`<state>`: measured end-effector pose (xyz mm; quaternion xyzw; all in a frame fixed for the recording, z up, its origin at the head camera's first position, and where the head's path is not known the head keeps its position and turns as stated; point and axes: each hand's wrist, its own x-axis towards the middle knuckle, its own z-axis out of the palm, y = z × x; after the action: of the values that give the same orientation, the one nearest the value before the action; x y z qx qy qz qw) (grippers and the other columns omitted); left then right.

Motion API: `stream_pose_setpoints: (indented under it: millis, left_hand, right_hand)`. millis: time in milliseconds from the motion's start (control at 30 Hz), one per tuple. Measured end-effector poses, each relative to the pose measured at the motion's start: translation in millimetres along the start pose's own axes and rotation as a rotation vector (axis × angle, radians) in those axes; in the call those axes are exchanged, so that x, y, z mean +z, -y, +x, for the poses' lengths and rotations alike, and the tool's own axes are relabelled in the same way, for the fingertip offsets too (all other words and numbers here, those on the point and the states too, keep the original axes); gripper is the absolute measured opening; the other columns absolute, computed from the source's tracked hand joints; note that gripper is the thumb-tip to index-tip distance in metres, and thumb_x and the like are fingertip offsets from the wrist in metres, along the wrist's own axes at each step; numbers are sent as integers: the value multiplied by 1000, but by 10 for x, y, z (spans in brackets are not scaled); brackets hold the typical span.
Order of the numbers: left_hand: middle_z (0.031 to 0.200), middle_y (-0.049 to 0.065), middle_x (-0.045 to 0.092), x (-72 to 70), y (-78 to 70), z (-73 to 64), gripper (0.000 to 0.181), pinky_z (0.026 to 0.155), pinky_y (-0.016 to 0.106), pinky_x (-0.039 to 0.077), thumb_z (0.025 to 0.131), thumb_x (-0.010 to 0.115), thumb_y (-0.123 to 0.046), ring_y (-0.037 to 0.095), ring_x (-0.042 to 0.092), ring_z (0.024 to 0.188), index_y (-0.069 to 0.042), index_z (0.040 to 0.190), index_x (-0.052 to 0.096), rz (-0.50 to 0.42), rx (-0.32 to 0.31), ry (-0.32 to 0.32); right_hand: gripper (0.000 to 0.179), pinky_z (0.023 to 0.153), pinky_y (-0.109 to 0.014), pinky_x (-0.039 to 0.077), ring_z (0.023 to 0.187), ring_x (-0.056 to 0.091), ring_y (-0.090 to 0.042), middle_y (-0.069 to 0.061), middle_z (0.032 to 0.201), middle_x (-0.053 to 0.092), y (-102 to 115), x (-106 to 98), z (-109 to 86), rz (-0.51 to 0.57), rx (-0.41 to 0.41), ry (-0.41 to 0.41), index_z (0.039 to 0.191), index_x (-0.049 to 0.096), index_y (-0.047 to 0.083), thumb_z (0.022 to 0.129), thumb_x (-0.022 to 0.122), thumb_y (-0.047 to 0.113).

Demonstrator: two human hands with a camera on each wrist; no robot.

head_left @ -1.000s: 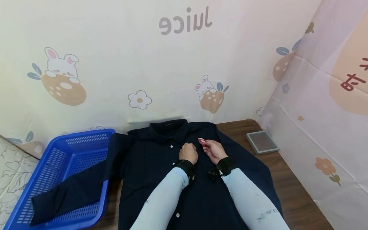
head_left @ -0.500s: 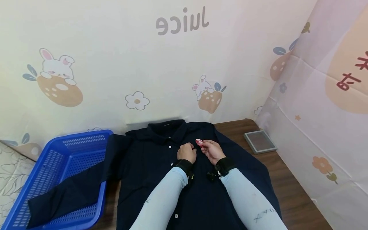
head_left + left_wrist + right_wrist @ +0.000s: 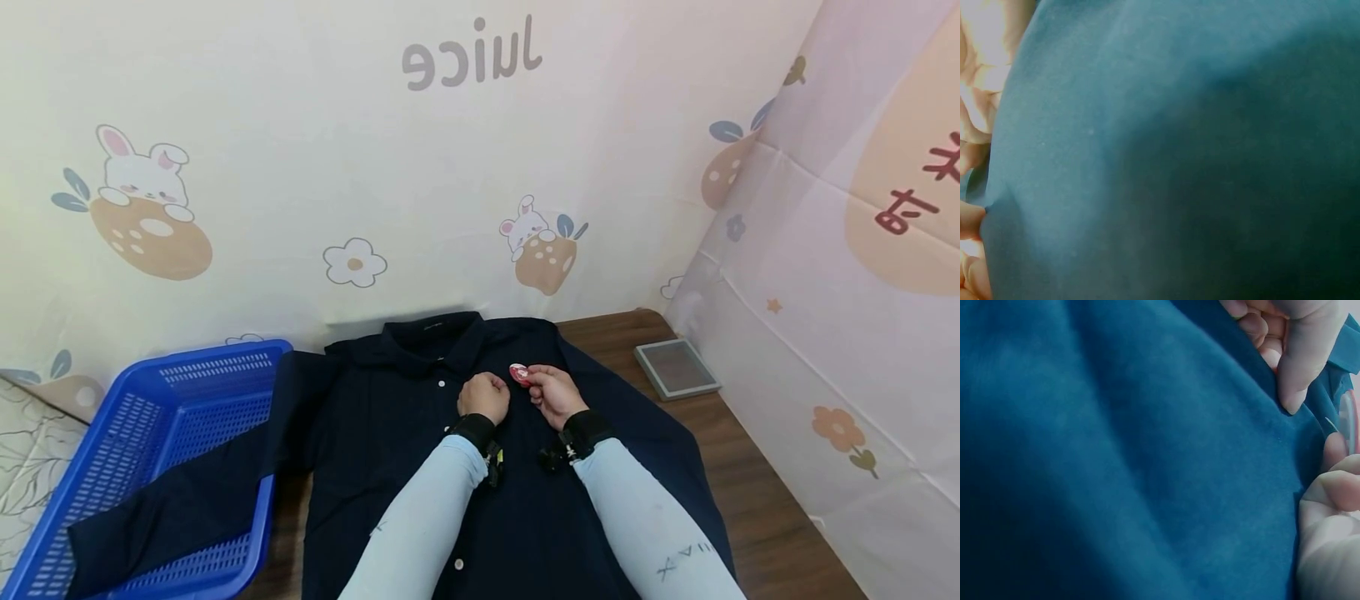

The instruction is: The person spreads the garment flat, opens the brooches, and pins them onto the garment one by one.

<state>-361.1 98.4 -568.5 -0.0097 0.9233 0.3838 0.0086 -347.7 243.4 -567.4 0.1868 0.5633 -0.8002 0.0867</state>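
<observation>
A dark navy button-up shirt (image 3: 390, 433) lies spread out, collar away from me. My left hand (image 3: 483, 398) pinches a fold of its front; in the right wrist view that thumb presses down on the cloth (image 3: 1166, 425). Just to the right, my right hand (image 3: 557, 397) holds a small red-and-white pin badge (image 3: 518, 375) between thumb and fingers. The badge (image 3: 1352, 422) stands edge-on at the right border of the right wrist view, its thin needle (image 3: 1331, 424) showing near the fabric. Whether the needle touches the cloth I cannot tell. Mostly blurred cloth fills the left wrist view.
To the left stands a blue plastic basket (image 3: 142, 392), with one shirt sleeve (image 3: 172, 508) draped into it. A small grey-framed flat box (image 3: 677, 369) lies on the wooden table (image 3: 772, 492) at the right. Printed cloth walls (image 3: 300, 167) close off the back and right.
The head view has shifted slightly, so everything sits a little further left. Both hands keep nearly the same place on the shirt, and the badge face has turned a little.
</observation>
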Motion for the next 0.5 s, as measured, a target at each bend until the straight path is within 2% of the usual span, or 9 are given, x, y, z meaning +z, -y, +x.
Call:
stream_pose_setpoints:
  millis: [167, 500]
  left_hand:
    - [74, -5, 64, -22, 6, -8, 15, 66, 38, 48, 86, 68, -22, 18, 62, 74, -21, 71, 66, -21, -28, 31]
    - [70, -7, 60, -3, 40, 5, 15, 65, 35, 45, 89, 67, -24, 15, 58, 71, -20, 75, 67, -50, -22, 50]
  right_hand:
    - [17, 52, -18, 36, 56, 42, -5, -4, 89, 53, -19, -1, 26, -22, -6, -3, 110, 48, 2, 94, 51, -2]
    - [20, 51, -17, 39, 54, 46, -5, -2, 80, 53, -24, 64, 26, -144, 0, -65, 110, 50, -1, 91, 57, -2]
